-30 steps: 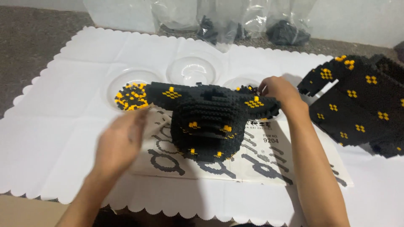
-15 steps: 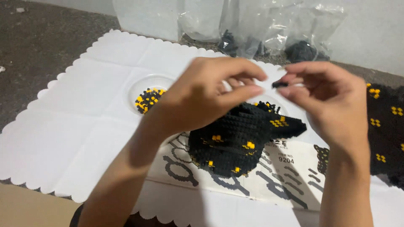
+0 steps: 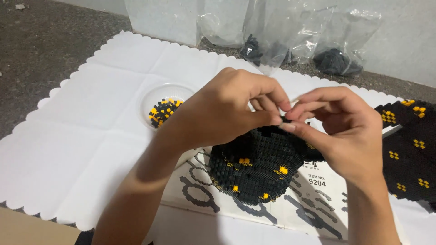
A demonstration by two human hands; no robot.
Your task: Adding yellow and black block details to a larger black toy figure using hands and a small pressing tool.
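Your left hand (image 3: 227,111) and right hand (image 3: 338,129) meet fingertip to fingertip above the black and yellow brick model (image 3: 259,165). Both pinch shut at one spot; a small dark piece (image 3: 285,120) shows between the fingertips, but it is too small and too covered to identify. Whether both hands grip it, or only one, cannot be told.

Your hands hide the model's upper part. Its visible lower body sits on a printed instruction sheet (image 3: 290,213), partly covered by the model and by your right wrist. A second black panel with yellow marks (image 3: 408,149) lies at the right, cut off by the frame edge.

Containers: a shallow clear dish (image 3: 159,102) on the white scalloped mat (image 3: 77,136) holds loose black and yellow bricks (image 3: 162,112); your left hand covers its right rim. Behind the mat, clear plastic bags (image 3: 290,36) hold dark pieces (image 3: 336,61); crumpled film blurs what they are.
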